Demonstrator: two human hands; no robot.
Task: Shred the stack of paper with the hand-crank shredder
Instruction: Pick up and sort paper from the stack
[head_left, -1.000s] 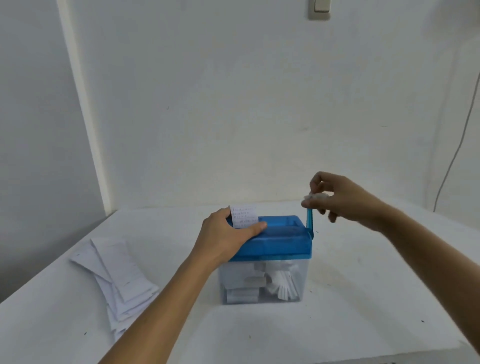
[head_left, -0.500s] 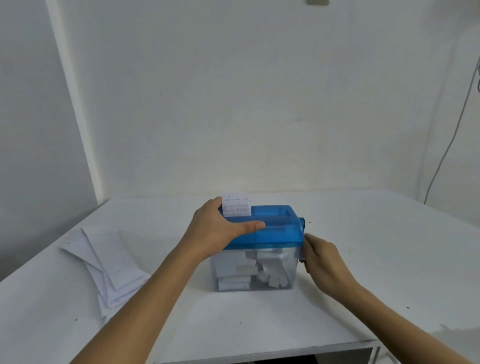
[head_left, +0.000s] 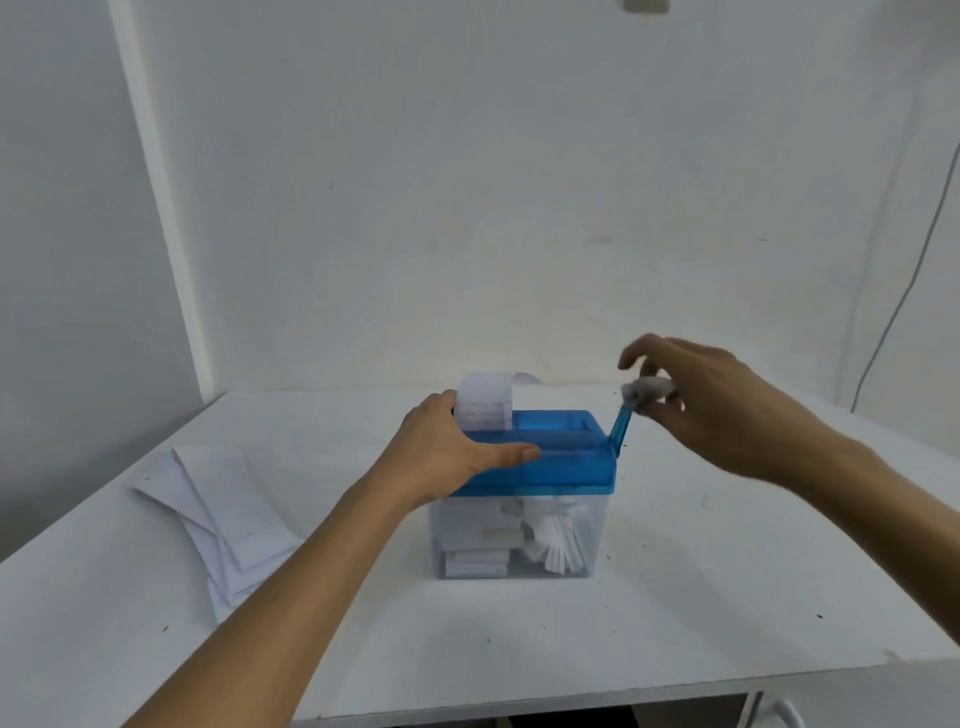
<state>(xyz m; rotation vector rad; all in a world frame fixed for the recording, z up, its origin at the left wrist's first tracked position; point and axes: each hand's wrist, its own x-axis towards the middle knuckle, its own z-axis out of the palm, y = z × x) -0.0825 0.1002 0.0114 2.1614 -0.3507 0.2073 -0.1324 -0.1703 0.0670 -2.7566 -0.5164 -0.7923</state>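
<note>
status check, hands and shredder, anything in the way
Left hand holds the shredder; right hand pinches the crank handle. One sheet partway fed in; stack of paper lies on the table, left of it. Nothing in the way.

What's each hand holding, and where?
Right hand pinches the crank by its pale knob. Left hand grips the shredder's blue lid at its left end, thumb behind, fingers in front.
</note>
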